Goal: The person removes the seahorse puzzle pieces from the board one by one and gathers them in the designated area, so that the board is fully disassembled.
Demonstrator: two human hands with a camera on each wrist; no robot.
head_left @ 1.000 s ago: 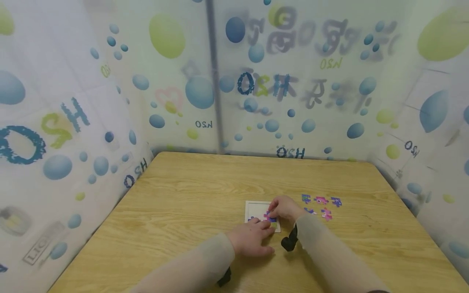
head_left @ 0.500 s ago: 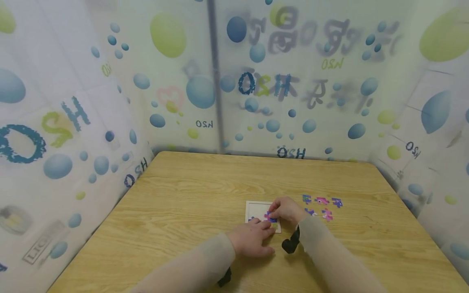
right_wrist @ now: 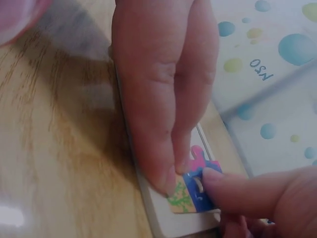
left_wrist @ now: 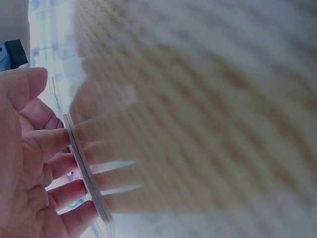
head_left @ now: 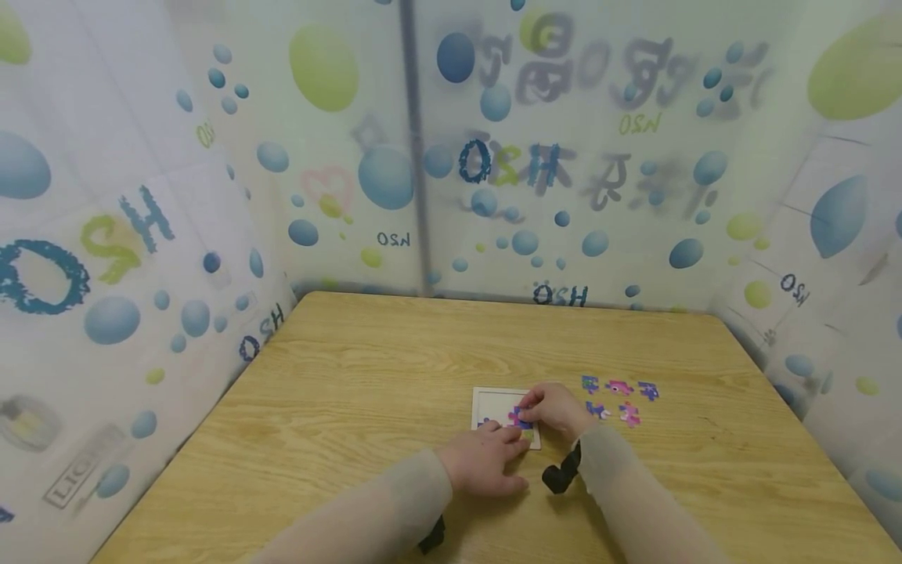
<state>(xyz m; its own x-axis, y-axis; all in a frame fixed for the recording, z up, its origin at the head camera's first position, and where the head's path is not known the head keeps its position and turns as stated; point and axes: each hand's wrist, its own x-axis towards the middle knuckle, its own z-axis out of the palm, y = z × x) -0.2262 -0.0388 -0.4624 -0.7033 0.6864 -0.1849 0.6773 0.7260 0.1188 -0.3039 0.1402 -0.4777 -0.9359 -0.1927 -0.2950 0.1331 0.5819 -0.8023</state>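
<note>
A small white puzzle tray (head_left: 486,390) lies flat on the wooden table with a few pieces in its lower part. My left hand (head_left: 482,462) rests over its near edge with fingers extended; in the left wrist view, the fingers cross the tray's thin edge (left_wrist: 86,173). At the tray's right side, my right hand (head_left: 558,409) pinches a blue and pink puzzle piece (head_left: 517,415) between thumb and forefinger. In the right wrist view, its thumb (right_wrist: 247,193) sits on the blue part, while left fingertips press the orange-green part (right_wrist: 179,198). Left fingers hide some tray contents.
Several loose puzzle pieces lie right of the tray, among them a pink one with an eye (head_left: 619,388) and a pink one nearer me (head_left: 629,414). The wooden table (head_left: 352,376) meets patterned curtains at its back and sides.
My right hand and wrist have shifted slightly down and to the right, its fingertips still at the same piece. My left hand stays in place.
</note>
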